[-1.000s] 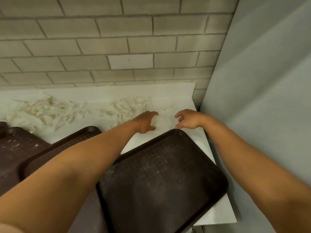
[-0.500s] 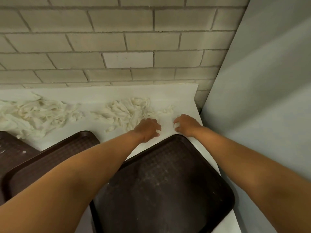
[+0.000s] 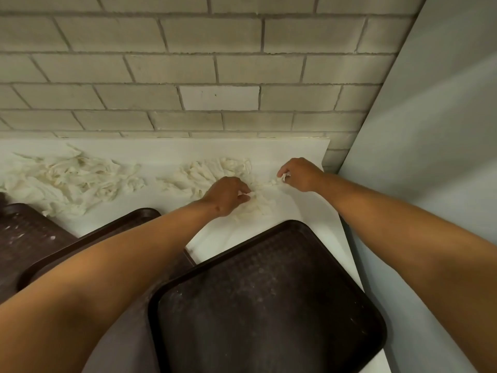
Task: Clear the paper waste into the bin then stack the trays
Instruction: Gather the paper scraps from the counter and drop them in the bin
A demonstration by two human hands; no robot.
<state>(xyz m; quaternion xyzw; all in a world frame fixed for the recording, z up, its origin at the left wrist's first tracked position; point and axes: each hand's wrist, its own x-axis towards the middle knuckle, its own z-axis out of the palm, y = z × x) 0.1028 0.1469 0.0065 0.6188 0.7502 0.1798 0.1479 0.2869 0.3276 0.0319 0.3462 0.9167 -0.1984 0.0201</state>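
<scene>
The paper scraps [image 3: 215, 175] lie in a loose heap on the white counter [image 3: 295, 149], at its far right end near the brick wall [image 3: 188, 63]; a second, wider heap [image 3: 72, 179] lies further left. The shreds look very light, soft and limp, likely to slip out of a loose hold, so they are probably best gathered by raking them together and closing the fingers around a bunch.

Both arms reach forward over the trays. The left hand [image 3: 227, 195] sits palm down at the near edge of the right heap, fingers curled and pinching a few white shreds. The right hand [image 3: 300, 173] is further right and farther back, fingers curled around a small wad.

The nearest brown tray [image 3: 269, 305] lies below the hands, and two more trays [image 3: 88, 238] lie to the left, unstacked.
</scene>
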